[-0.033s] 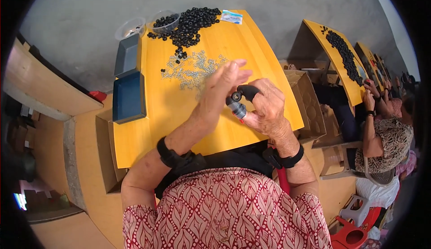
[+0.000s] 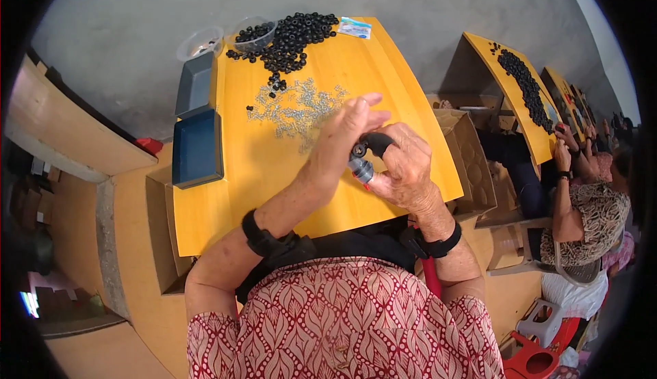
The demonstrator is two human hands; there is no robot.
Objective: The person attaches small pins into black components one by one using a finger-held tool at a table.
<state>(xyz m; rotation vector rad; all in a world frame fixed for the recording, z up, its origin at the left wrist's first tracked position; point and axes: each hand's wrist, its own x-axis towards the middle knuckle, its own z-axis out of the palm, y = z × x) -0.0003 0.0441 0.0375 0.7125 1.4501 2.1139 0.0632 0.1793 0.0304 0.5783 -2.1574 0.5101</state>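
Note:
My right hand pinches a small black round part with a metal-looking centre between thumb and index finger. A black cover sits on that index finger, and a grey wrap is round the thumb. Close beside the part, my left hand is held edge-up with its fingers stretched out; whether it touches the part is hidden. Beyond the hands, many small silver metal pieces lie scattered on the yellow table. Behind them is a heap of black round parts.
Two blue trays stand along the table's left edge. A clear bowl with black parts and another clear tub are at the back left. A small packet lies at the back. Right: a cardboard box and a co-worker at another table.
My left hand has shifted very slightly to the right. My right hand keeps the same pinch on the black round part.

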